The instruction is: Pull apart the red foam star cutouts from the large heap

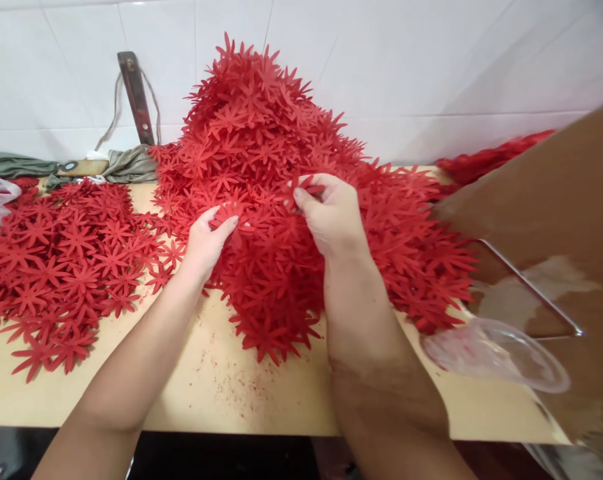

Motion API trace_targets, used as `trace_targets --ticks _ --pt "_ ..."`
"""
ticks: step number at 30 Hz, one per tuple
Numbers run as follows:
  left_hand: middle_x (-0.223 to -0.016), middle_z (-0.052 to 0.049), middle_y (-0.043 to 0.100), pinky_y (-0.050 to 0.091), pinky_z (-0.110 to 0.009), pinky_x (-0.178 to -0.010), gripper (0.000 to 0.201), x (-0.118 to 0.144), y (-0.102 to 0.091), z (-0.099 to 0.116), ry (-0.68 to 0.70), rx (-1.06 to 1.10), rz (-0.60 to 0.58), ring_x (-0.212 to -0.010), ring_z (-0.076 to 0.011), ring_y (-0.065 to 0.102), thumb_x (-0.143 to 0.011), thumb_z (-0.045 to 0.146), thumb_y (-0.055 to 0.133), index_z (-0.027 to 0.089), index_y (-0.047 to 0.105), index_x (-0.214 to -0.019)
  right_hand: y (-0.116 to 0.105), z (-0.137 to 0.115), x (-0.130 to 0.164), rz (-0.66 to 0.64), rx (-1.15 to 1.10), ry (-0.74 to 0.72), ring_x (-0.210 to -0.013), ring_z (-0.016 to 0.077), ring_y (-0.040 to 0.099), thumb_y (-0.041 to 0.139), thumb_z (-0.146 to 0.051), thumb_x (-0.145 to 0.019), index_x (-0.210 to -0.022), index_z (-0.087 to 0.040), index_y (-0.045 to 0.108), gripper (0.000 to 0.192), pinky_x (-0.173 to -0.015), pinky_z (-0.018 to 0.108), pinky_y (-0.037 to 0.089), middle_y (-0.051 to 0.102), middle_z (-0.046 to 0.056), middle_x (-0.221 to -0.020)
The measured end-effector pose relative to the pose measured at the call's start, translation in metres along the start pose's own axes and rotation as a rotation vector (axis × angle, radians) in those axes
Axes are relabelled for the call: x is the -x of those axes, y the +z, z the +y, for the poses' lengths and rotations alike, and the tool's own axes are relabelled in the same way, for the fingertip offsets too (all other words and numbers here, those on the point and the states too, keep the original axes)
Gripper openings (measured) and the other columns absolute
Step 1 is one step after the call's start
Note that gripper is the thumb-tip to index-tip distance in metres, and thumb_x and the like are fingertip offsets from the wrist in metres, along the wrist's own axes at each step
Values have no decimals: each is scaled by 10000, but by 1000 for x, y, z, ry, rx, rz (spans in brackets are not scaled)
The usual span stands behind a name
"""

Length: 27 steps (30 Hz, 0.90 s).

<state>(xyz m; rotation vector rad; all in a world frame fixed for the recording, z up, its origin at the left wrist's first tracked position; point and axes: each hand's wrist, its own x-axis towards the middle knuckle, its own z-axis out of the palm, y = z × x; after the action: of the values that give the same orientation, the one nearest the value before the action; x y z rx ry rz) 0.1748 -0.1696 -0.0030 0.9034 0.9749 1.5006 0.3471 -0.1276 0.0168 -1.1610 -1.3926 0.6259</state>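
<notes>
A tall heap of red flower-shaped cutouts with narrow pointed petals rises against the wall. In front of it, my left hand pinches a red flower cutout between thumb and fingers. My right hand, a little higher and to the right, is closed on another red flower cutout, partly hidden by the thumb and fingers. Both hands are held over the heap, apart from each other. A second, flatter pile of the same flower cutouts lies to the left.
The pale yellow table carries small red scraps near its front. At right stand a cardboard box and a clear plastic container. Greenish cloth and a dark metal strip are at the back left, by the tiled wall.
</notes>
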Motion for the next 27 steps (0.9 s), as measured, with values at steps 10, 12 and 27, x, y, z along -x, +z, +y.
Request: trace_targets --ticks 10,12,27 --pt "-1306 -11 629 383 -388 -1108 594 4 3 -1 55 -74 -129 -1288 -221 524 -641 269 799 258 629 -1211 -10 -3 2 -136 55 -134 -1228 218 578 486 -116 -780 -1206 -250 599 460 -1012 455 509 610 45 -1312" --pt "-1328 -12 612 368 -390 -1116 578 6 3 2 71 -84 -150 -1321 -227 491 -643 274 799 254 636 -1197 -12 -5 2 -155 134 -207 -1289 232 530 503 -114 -776 -1253 -233 581 497 -1092 492 432 582 52 -1359" --pt "-661 54 633 475 -211 -772 201 10 13 1 -16 109 -27 -685 -75 600 -717 308 735 158 616 -776 18 -43 33 -466 127 -94 -632 142 622 675 -296 -737 -876 -165 673 192 -639 294 536 682 24 -749"
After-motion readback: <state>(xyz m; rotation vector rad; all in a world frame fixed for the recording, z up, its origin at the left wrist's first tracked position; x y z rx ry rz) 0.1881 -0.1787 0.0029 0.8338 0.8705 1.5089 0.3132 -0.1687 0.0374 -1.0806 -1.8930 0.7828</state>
